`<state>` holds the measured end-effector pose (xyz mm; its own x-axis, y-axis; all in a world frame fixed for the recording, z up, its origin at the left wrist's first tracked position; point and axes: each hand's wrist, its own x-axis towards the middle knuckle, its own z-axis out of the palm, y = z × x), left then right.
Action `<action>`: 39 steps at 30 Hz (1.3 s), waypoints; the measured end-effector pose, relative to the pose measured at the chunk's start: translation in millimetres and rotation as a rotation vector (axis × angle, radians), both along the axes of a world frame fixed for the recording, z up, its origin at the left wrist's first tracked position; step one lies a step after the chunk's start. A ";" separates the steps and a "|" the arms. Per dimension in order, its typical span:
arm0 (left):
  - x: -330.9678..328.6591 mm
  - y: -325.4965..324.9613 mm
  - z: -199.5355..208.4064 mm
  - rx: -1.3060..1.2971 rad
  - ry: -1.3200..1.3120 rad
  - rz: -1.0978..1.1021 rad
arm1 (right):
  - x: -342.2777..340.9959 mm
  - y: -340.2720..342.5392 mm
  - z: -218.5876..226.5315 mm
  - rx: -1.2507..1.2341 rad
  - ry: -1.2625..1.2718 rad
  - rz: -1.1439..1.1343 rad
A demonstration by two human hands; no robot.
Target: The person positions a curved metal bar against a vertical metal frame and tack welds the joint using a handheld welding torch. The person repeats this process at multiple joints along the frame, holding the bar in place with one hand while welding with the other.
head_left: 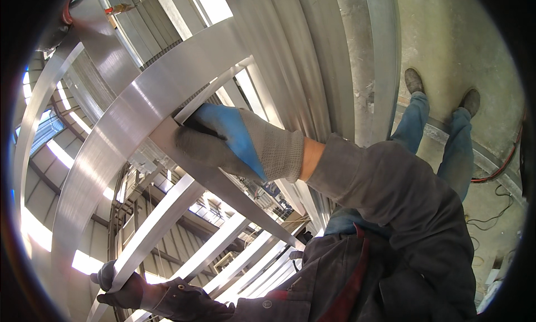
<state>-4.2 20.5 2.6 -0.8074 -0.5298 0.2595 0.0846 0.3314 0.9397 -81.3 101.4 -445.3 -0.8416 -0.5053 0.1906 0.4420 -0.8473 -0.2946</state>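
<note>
A large brushed-metal frame with a wide flat side bar and several crossbars stands at the left and centre, looking bowed in this picture. My right hand, in a grey knit glove with a blue patch, is wrapped round a crossbar beside the wide bar. Part of its fingers is hidden behind the metal. Lower left, my left hand, in a dark glove, has its fingers closed around another pale crossbar of the frame. Both forearms are in dark sleeves.
Long metal profiles lie side by side at the top centre. My feet in dark shoes rest on the concrete floor. Red and black cables run along the floor at the right. Hall walls and bright roof strips show through the frame.
</note>
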 end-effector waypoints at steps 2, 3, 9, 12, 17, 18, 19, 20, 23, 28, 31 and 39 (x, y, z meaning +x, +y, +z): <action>0.5 0.0 0.4 -0.020 0.005 0.020 | -0.9 0.0 0.2 -0.015 -0.027 0.045; 0.3 0.1 0.3 -0.027 0.006 0.028 | -1.3 -0.3 0.3 -0.019 -0.037 0.069; -3.4 2.8 -1.2 -0.081 0.008 0.019 | -2.0 -4.1 0.8 0.024 -0.029 -0.003; -2.9 4.1 -2.2 -0.053 0.018 0.027 | -1.0 -5.1 -0.6 -0.016 -0.038 -0.007; -3.8 4.6 -0.6 -0.034 0.031 0.007 | -0.4 -6.1 0.2 0.000 -0.046 -0.023; -4.7 4.4 -0.2 -0.069 0.059 0.054 | -0.2 -6.1 0.2 0.007 -0.049 0.000; -5.3 4.4 0.2 -0.082 0.059 0.064 | -0.3 -6.6 0.8 -0.006 -0.055 -0.016; -6.1 4.0 0.2 -0.108 0.075 0.084 | -0.2 -7.2 1.1 -0.007 -0.062 -0.010; -6.7 3.8 -1.0 -0.165 0.128 0.131 | 2.5 -8.6 0.0 -0.009 -0.069 0.047; -6.2 6.2 -3.4 -0.033 0.067 0.015 | 4.0 -17.3 3.3 0.029 -0.025 -0.183; -7.5 6.4 -3.0 -0.078 0.095 0.045 | 3.1 -18.5 1.5 0.045 -0.028 -0.066; -6.2 2.4 -7.0 -0.112 0.089 0.067 | 2.0 -8.7 1.8 0.069 -0.051 -0.029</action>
